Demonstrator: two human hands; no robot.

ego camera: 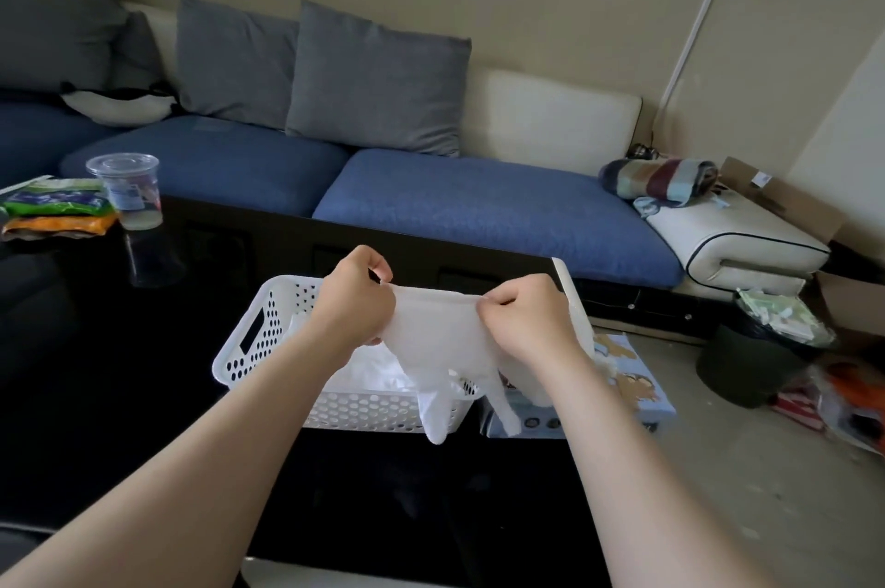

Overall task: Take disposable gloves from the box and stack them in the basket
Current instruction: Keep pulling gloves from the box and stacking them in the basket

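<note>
On the dark worktop (143, 396), the basket (249, 338) already holds some gloves (378, 369), while above it the left hand (354, 300) and right hand (522, 319) pinch another glove (431, 333) stretched between them, the box (637, 372) just right of the basket; likely midway.

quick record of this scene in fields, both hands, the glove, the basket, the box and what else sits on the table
left hand: pinches one end of the cuff of a thin translucent white disposable glove
right hand: pinches the cuff's other end
glove: stretched above the white perforated plastic basket, fingers hanging down
basket: on the black glossy table, crumpled gloves inside
box: light blue printed cardboard box, right of the basket
also on table: clear plastic lidded cup and snack packets, far left
</note>
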